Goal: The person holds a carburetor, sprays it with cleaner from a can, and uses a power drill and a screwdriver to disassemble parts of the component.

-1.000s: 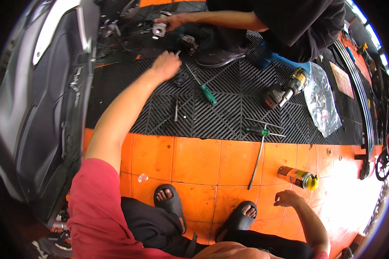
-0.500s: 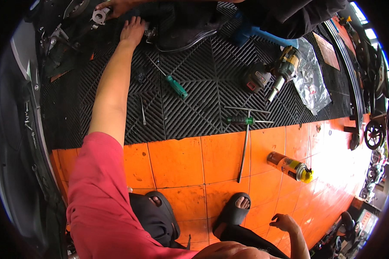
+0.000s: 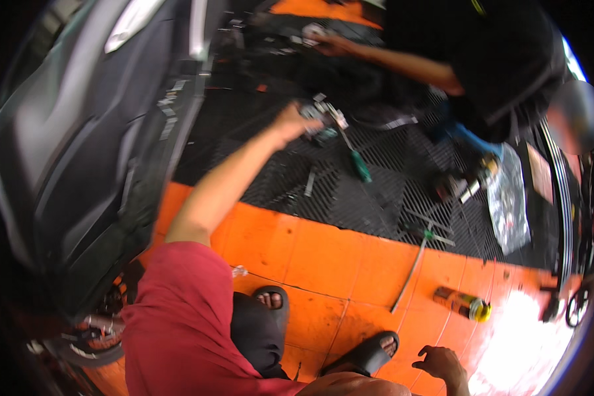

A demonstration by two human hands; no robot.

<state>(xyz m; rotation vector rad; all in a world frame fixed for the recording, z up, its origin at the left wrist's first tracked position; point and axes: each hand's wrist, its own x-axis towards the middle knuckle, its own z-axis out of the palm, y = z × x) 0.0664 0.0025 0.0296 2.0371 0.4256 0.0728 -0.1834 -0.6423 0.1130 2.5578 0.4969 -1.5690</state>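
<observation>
Seen from above, the person's left arm, in a red sleeve (image 3: 178, 310), reaches up and across a black ribbed mat (image 3: 270, 181), and the left hand (image 3: 289, 125) has hold of a metal part (image 3: 336, 117). The grip is narrow: fingers bent over the near side of the part, which juts out beyond them toward the right, dark in places and bright silver in others. Blur hides its exact shape, and whether it is lifted clear of the mat or touching it cannot be told. It looks rigid and compact, probably dense for its size, and more likely to slip than to break, since bare metal like this may carry grease. The chunkier body, where the fingers are, looks the surest place to hold; the thin silver pieces at the far end look like poorer holds that could swing or twist. Just below the part lies a green screwdriver (image 3: 360, 167), its shaft pointing up toward it. The right hand (image 3: 442, 363) hangs low at the right, loosely curled, with nothing visible in it, over the orange floor (image 3: 317, 257). Nearest to it is a spray can (image 3: 461, 303) lying on its side. A T-shaped tool (image 3: 426, 239) spans the mat's edge. Farther up, a co-worker's hand (image 3: 333, 45) touches a separate silver piece (image 3: 313, 32), well apart from the left hand.
</observation>
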